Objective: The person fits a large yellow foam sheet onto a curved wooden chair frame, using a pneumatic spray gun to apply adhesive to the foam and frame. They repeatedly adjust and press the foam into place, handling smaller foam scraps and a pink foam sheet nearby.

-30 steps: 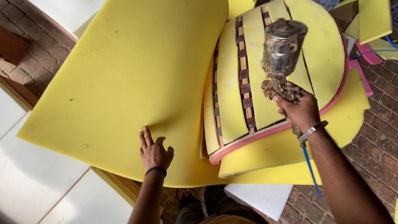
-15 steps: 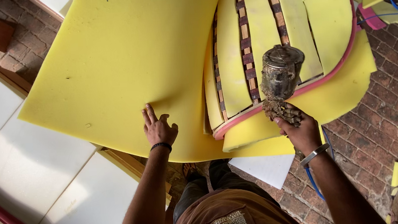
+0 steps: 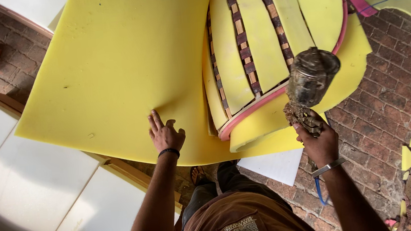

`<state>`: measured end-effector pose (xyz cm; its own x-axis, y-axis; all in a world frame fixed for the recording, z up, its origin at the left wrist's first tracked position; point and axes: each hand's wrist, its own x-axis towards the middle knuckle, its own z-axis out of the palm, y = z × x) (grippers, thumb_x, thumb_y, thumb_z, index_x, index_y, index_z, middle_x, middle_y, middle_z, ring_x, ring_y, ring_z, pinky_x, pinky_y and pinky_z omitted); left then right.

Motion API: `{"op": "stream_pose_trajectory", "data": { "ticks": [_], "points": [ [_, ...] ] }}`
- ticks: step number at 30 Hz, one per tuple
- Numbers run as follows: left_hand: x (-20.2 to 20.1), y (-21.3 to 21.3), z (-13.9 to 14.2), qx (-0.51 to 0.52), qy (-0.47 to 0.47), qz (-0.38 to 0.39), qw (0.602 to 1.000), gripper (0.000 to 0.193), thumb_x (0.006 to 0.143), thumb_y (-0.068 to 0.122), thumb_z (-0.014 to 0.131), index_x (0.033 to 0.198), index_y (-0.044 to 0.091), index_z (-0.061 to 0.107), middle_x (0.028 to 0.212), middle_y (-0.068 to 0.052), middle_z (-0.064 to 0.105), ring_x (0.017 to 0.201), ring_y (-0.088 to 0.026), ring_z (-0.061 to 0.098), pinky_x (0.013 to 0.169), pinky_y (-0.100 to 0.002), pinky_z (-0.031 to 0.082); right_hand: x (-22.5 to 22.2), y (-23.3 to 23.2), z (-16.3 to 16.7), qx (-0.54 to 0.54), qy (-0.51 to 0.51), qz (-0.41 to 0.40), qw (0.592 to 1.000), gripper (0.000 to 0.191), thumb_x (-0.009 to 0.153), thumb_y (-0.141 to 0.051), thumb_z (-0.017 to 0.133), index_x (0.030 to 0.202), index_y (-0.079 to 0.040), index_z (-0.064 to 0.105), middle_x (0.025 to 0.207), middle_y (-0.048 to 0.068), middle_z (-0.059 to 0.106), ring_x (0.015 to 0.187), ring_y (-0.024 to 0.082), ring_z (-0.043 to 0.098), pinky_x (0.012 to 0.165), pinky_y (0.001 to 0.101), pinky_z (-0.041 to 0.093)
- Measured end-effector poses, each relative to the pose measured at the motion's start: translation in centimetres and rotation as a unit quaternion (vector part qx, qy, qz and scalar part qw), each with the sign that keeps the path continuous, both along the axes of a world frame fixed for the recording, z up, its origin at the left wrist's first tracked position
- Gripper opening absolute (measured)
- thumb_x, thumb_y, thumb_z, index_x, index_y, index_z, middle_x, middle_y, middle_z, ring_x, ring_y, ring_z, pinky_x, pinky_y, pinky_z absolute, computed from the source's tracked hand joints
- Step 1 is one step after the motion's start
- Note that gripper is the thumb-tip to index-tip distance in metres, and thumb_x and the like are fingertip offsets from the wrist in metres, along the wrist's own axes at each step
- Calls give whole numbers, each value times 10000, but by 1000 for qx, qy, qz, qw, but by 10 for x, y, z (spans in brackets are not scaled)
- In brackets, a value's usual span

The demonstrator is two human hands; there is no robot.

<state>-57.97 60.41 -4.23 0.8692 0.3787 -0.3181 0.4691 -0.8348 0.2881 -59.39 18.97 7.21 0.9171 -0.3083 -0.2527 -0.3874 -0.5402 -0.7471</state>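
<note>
While the right hand (image 3: 316,138) has its fingers clenched round a grimy glue can (image 3: 311,76), tipped over the seat frame (image 3: 264,51), the left hand (image 3: 166,134) lies flat w/ fingers released on the yellow foam sheet (image 3: 121,63), just left of frame. Brick floor (image 3: 384,114) right of frame.

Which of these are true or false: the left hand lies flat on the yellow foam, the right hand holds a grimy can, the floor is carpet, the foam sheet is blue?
1. The left hand lies flat on the yellow foam sheet. True.
2. The right hand holds a grimy can. True.
3. The floor is carpet. False: it is brick.
4. The foam sheet is blue. False: it is yellow.
</note>
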Motion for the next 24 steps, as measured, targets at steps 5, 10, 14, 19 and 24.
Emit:
{"op": "stream_pose_trajectory", "data": {
  "ticks": [5,10,14,19,24],
  "points": [
    [-1,-1,5,-2,4,-7,1000,442,843,302,734,1270,194,702,1730,-135,7,1590,-313,15,1241,-533,191,10,0,9,42,-80,-11,996,475,902,-161,775,1346,-61,639,853,40,747,686,116,698,574,305,565],
    [-1,-4,16,5,11,-11,1000,452,845,297,731,1284,195,693,1736,-131,4,1591,-308,14,1243,-523,175,44,6,26,24,-132,9,991,504,908,-140,775,1372,-29,612,820,63,746,672,110,696,597,267,551],
    [2,-5,28,-10,0,2,1000,468,826,315,730,1279,204,691,1729,-116,30,1599,-284,46,1258,-476,200,84,17,48,114,-181,0,977,515,871,-122,783,1334,-6,592,883,47,748,657,108,682,565,264,541],
    [10,-4,37,-4,13,9,1000,461,829,306,721,1276,203,688,1728,-97,31,1596,-268,46,1255,-471,190,145,26,68,92,-175,7,980,533,889,-110,774,1390,-45,604,905,40,761,703,89,708,575,261,565],
    [17,-6,39,0,20,26,999,466,824,307,723,1279,212,687,1730,-88,21,1597,-262,37,1262,-468,187,203,37,72,90,-225,50,969,492,906,-96,783,1365,-20,623,911,51,755,696,99,682,591,274,558]
  ]
}}
